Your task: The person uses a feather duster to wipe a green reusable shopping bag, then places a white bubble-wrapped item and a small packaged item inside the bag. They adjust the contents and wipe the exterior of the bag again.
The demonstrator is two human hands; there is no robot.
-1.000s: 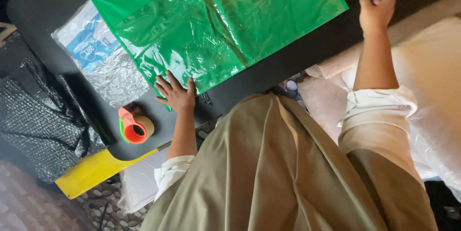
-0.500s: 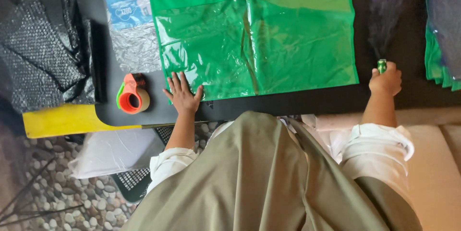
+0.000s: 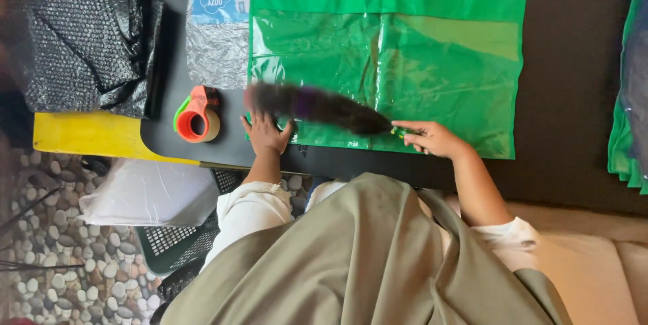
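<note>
So the right hand [image 3: 432, 139] had its fingers closed in a pinch around the small green handle of a dark fluffy duster [image 3: 317, 107]. At least I think it was a duster. It was motion-blurred with a purple band near the far end, so it could have been some other soft brush.

It lay across the lower part of the green plastic bag [image 3: 405, 48], which was spread flat on the black table [image 3: 574, 129]. The left hand [image 3: 266, 132] was palm down at the bag's lower-left corner with its fingers spread, right by the fluffy tip. I couldn't tell whether they actually touched.

My read on the step was a sweep of the duster over the bag's near edge while the other hand pinned the corner. Any further stroke would have called for that flat hand holding firm, since thin plastic like that slides and wrinkles easily.

The long axis ran nearly side to side across the view. The handle end sat lower on the right and the fluffy end pointed left and slightly away from the person, toward the orange-and-green tape dispenser [image 3: 197, 117].

Further left were the black bubble wrap [image 3: 81, 35] and a clear packet [image 3: 216, 28].
</note>
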